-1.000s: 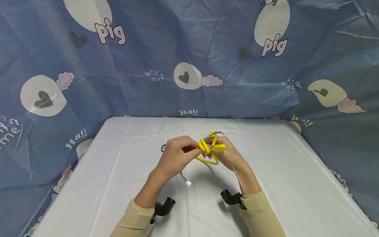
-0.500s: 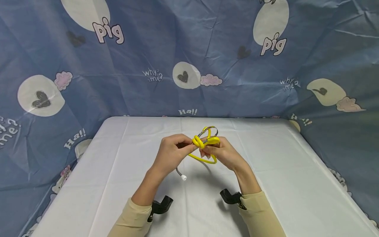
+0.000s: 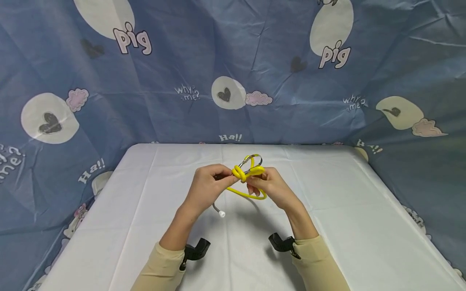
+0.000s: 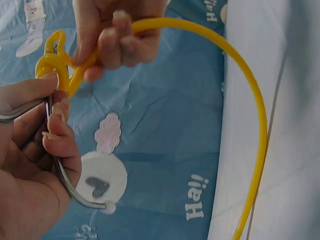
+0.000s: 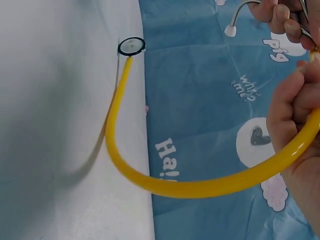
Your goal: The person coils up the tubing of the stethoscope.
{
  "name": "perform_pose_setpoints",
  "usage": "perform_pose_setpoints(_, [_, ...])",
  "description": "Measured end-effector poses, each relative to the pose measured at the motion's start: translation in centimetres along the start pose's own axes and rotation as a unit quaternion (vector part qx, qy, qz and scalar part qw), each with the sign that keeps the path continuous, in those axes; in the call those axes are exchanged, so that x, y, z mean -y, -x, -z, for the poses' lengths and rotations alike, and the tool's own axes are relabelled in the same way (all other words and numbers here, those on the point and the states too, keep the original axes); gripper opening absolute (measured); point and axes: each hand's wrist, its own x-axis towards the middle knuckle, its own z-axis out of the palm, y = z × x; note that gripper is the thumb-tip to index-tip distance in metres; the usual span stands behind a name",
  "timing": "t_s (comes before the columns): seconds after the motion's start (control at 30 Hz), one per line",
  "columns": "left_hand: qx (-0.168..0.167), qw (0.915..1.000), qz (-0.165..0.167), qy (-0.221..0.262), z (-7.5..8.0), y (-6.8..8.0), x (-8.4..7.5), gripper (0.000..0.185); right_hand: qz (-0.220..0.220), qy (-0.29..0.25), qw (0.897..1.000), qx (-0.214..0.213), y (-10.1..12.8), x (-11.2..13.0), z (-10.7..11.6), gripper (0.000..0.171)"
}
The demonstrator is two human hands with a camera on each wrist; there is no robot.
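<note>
Above the white table [image 3: 145, 226], both hands hold a yellow stethoscope [image 3: 248, 172] whose tubing is looped into a knot. My left hand [image 3: 214, 184] grips the metal ear tubes [image 4: 70, 187] beside the knot, and one white eartip [image 3: 221, 214] hangs below it. My right hand [image 3: 267, 186] pinches the yellow tubing [image 5: 200, 187] just right of the knot. In the left wrist view the tube [image 4: 252, 105] arcs away from the right hand [image 4: 115, 35] toward the table. In the right wrist view the round chest piece [image 5: 131, 46] lies at the tube's far end.
A blue cloth [image 3: 225, 68] printed with cartoon hearts and words hangs behind and around the table. Black wrist mounts [image 3: 194, 250] [image 3: 282, 243] sit on both forearms near the table's front. The table's edges run off to the left and right.
Both hands and the knotted stethoscope have shifted slightly left and farther from me. The hanging eartip has swung left with them. Both hands keep their hold.
</note>
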Motion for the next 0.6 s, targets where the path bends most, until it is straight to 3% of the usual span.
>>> perform_pose_setpoints(0.17, [0.000,0.9997,-0.008,-0.021,0.37,-0.04,0.25,0.005,-0.006,0.006,1.000,-0.003,-0.07,-0.05,-0.03,0.020])
perform_pose_setpoints(0.33, [-0.007,0.9980,-0.038,-0.050,0.45,-0.07,0.44,0.004,-0.004,0.002,1.000,0.015,0.07,0.13,0.00,0.019])
perform_pose_setpoints(0.6, [-0.049,0.9932,-0.064,-0.084,0.74,-0.16,0.59,0.004,0.004,0.008,0.999,0.038,0.18,0.37,-0.19,0.023])
